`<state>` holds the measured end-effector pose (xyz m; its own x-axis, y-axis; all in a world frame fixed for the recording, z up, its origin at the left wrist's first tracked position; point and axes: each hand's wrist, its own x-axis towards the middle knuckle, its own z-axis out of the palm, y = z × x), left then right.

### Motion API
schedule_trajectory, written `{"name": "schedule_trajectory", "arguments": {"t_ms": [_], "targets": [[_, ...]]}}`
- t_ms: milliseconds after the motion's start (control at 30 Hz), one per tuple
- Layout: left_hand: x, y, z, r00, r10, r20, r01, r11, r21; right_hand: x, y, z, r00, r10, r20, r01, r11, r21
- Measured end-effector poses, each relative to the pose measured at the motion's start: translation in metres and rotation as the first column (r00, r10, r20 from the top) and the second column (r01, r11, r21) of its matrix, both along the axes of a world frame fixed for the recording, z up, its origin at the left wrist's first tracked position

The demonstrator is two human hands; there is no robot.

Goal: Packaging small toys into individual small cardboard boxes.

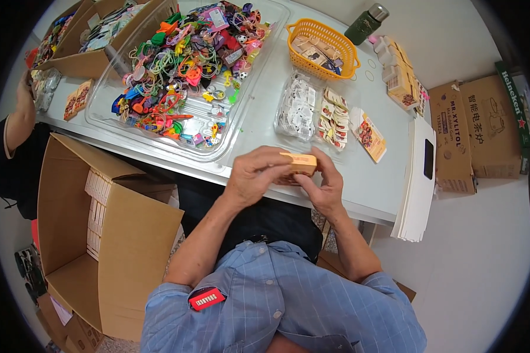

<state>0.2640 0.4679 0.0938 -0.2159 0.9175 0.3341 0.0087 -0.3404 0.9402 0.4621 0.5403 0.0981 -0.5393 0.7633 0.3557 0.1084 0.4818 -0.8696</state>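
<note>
A small orange and yellow carton (301,161) is held between my two hands over the table's front edge. My left hand (254,176) grips its left end, with the fingers along the top and the thumb in front. The fingers of my right hand (326,183) wrap round the right end, its thumb pressed on the near side. Just beyond the hands stand a clear tray of small white packets (297,107) and a stack of printed packets (332,120). To their right lies a flat orange and white printed card (368,136).
A large clear bin (229,138) holds many colourful small toys at the left. An open cardboard box (132,253) stands below it. Behind are a yellow basket (324,69) and a green flask (366,25). Cartons (399,88) and a phone (429,159) are right. Another person's arm (22,112) shows far left.
</note>
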Motion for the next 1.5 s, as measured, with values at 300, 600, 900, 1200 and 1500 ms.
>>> {"name": "schedule_trajectory", "arguments": {"t_ms": [300, 600, 900, 1200, 1500], "targets": [[0.023, -0.002, -0.006, 0.987, 0.148, -0.066, -0.161, 0.943, -0.291, 0.144, 0.047, 0.065, 0.778, -0.202, 0.595, 0.457, 0.831, -0.316], [0.019, 0.002, -0.019, 0.976, 0.166, -0.141, -0.204, 0.924, -0.324, 0.139, 0.161, 0.034, 0.586, -0.237, 0.775, 0.1, 0.97, 0.222], [0.015, -0.003, -0.019, 0.985, 0.134, -0.108, -0.161, 0.941, -0.299, 0.123, 0.182, 0.026, 0.673, -0.207, 0.71, 0.312, 0.95, -0.019], [0.017, -0.004, -0.019, 0.985, 0.143, -0.094, -0.162, 0.956, -0.243, 0.12, 0.172, 0.01, 0.763, -0.362, 0.536, 0.373, 0.923, 0.092], [0.018, -0.01, -0.01, 0.986, 0.145, 0.088, -0.108, 0.938, -0.329, 0.103, 0.098, 0.051, 0.872, -0.479, 0.099, 0.453, 0.867, 0.208]]}}
